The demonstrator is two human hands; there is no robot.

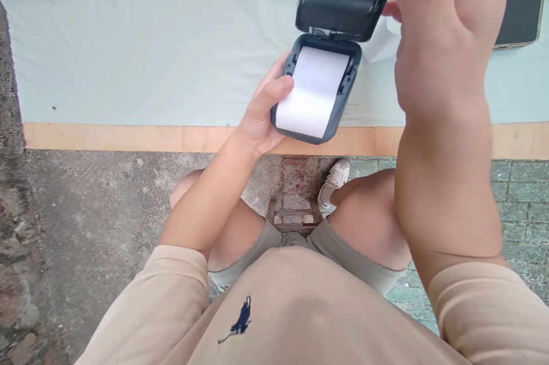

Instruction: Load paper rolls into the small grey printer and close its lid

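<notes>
A small dark portable receipt printer (346, 96) is held over the near edge of the table by my left hand (268, 102), its thumb on the printer's left rim. The hinged lid (338, 7) stands raised at the far end. White roll paper (313, 90) fills the open compartment. At the lid's right corner, my right hand (441, 22) has its fingers closed on the edge; some of those fingers are hidden behind the hand. A loose white paper piece (381, 44) lies on the cloth behind the printer, partly covered by my right hand.
A pale cloth (150, 39) covers the table, whose wooden front edge (107, 137) runs across the view. Part of a dark laptop (521, 7) sits at the far right. A wooden stool (295, 215) shows between my legs. Rough wall (12, 227) borders the left.
</notes>
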